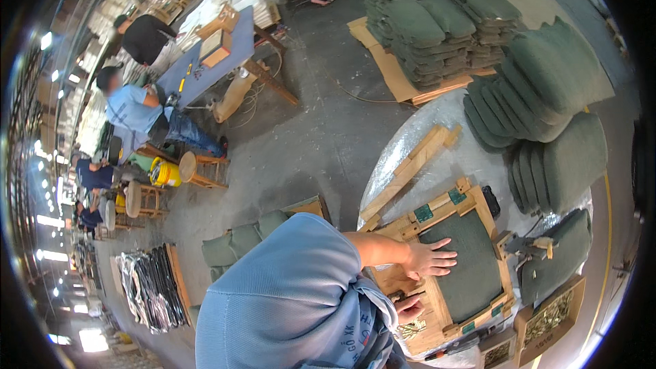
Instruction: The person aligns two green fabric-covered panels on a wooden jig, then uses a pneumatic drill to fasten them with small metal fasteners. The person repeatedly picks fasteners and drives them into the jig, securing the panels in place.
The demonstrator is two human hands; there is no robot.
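Note:
My left hand (432,258) lies with fingers spread on a dark green padded panel (470,283). The panel sits inside a wooden frame jig (482,208) with small green plates on its rails. Close to my body, my right hand (410,309) is curled over the jig's near side, its fingers closed around something small and dark that I cannot make out. Beside it is a small pile of brass-coloured hardware (412,330). A power tool (529,243) with a tan part rests at the jig's far edge.
Stacked green pads (547,82) stand on the plastic-covered round table (389,164). Cartons of brass-coloured hardware (550,321) sit at its right edge. Wooden strips (413,164) lie across it. More pads (424,24) are piled on the floor beyond. Co-workers (137,109) are at a blue table, left.

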